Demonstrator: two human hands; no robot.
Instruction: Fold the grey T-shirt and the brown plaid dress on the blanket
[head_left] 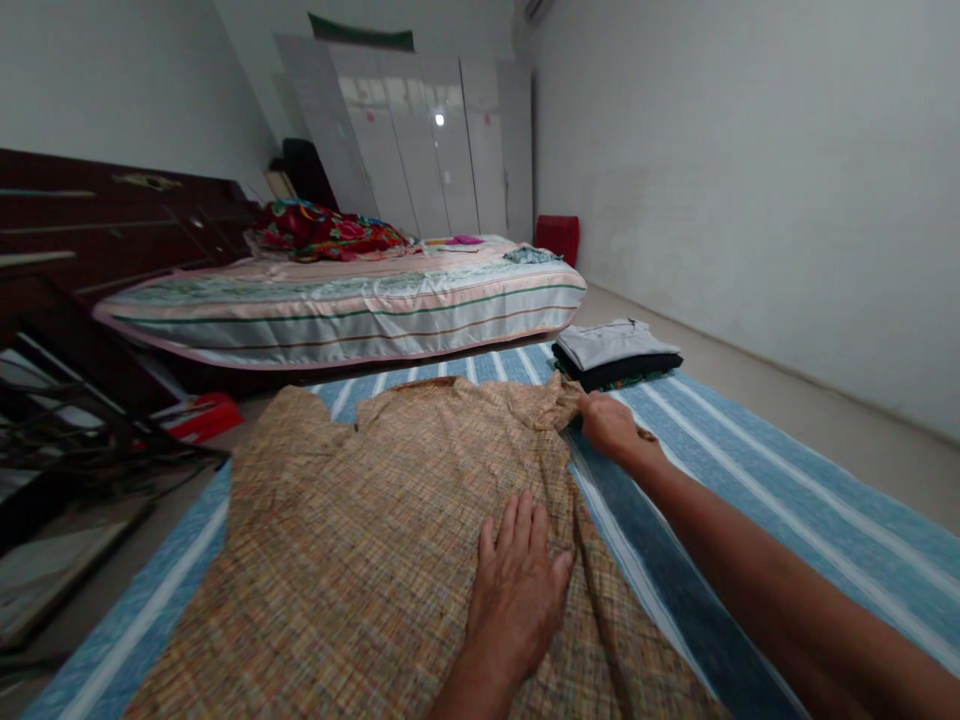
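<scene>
A tan checked shirt [352, 520] lies spread out on a blue and white striped mat [750, 470]. My left hand [517, 580] lies flat on the shirt near its right side, fingers stretched out and together. My right hand [611, 425] reaches further out and is closed on the shirt's far right edge, by the sleeve. Just beyond that hand sits a small stack of folded clothes [615, 350], a grey piece on top of a black one.
A mattress [337, 305] with striped sheets and a heap of bright cloth [322, 230] lies ahead on the floor. Dark furniture [90, 230] and a tangle of cables [67, 440] stand at the left. A red bin [557, 238] sits by the far wall.
</scene>
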